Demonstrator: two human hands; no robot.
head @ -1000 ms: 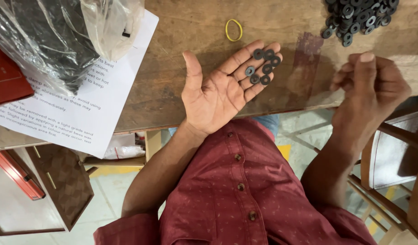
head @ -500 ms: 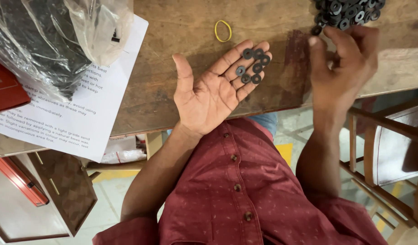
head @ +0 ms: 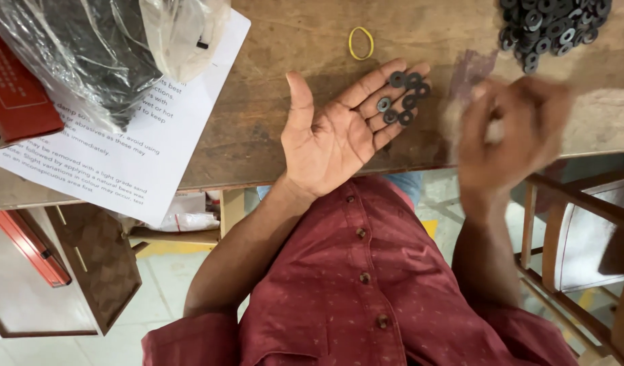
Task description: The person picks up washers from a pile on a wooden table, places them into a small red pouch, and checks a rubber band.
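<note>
My left hand [head: 332, 129] lies palm up on the wooden table [head: 271, 108], fingers stretched flat. Several small black washers [head: 403, 98] rest on its fingertips. My right hand [head: 512, 129] hovers just right of those fingertips, over the table's near edge. It is blurred by motion and its fingers look bunched, so I cannot tell whether they hold anything. A pile of the same black washers [head: 552, 27] sits at the table's far right, beyond my right hand.
A yellow rubber band [head: 360, 43] lies just beyond my left fingers. At far left are a clear plastic bag of dark parts [head: 88, 54], a printed paper sheet [head: 142, 156] and a red box [head: 17, 95]. A wooden chair frame [head: 569, 224] stands at right.
My right hand reached up to the washer pile, then pulled back down toward my left fingertips and is now blurred. My left hand stayed palm up with its washers.
</note>
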